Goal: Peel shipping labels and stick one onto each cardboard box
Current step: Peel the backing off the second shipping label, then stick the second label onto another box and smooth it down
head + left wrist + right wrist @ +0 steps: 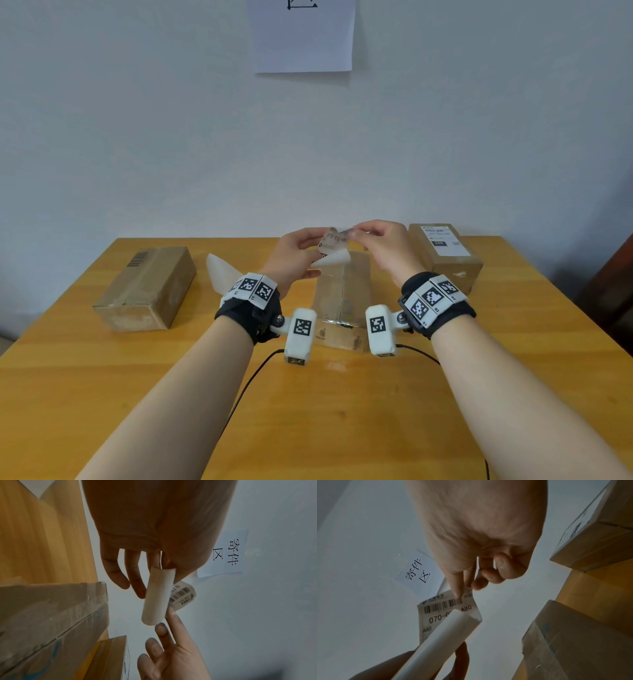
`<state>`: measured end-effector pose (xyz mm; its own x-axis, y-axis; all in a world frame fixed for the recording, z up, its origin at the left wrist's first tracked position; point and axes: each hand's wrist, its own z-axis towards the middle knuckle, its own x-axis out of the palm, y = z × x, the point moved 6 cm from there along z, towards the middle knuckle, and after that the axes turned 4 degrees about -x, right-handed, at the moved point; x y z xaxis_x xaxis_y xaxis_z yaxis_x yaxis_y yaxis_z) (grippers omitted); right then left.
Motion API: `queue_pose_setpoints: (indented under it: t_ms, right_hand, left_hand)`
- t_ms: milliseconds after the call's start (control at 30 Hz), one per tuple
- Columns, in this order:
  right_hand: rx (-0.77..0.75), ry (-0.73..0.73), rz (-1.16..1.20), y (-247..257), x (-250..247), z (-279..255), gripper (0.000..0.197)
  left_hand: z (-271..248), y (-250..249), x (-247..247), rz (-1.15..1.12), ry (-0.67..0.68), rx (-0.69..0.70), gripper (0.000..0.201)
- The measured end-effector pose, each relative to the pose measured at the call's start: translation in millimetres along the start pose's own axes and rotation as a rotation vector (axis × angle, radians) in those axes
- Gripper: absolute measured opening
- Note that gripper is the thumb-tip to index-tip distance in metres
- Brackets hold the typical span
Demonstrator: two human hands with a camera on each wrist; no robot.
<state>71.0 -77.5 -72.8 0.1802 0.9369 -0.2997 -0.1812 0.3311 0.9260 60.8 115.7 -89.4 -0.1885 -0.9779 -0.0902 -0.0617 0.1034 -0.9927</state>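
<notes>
With the right hand pinching the shipping label corner and the left hand pinching the curled backing above the middle box, peel slowly, keeping adhesive off fingers.

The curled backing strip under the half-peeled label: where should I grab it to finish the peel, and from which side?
Probably take the backing curl at its free rolled edge, from below on the left hand's side. It hangs loose there beneath the label, whose top corner the right hand pinches, so pulling down and away should separate them without touching the adhesive.
</notes>
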Motion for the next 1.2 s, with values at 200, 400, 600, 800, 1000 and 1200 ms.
queue_pose_setpoints:
  t_ms: [200,400,600,800,1000,1200]
  right_hand:
    - [0.025,-0.039,-0.018,0,-8,0,0.019]
    - [0.054,-0.032,-0.057,-1,-8,2,0.024]
    - [0.079,-0.023,-0.099,-6,-9,7,0.023]
    - [0.126,-0.012,-0.105,-16,-3,17,0.021]
    - [0.146,0.004,-0.101,-25,-1,25,0.011]
    - [0.211,0.070,-0.148,-42,-4,29,0.012]
  left_hand:
    - [-1,2,0,0.053,0.018,0.035,0.063]
    - [2,4,5,0.157,-0.026,0.091,0.037]
    - [2,5,9,0.204,0.044,0.157,0.028]
    - [6,14,7,0.029,0.074,0.002,0.028]
    - [10,22,-1,0.217,-0.006,0.151,0.003]
    - [5,35,-4,0.231,-0.057,0.178,0.010]
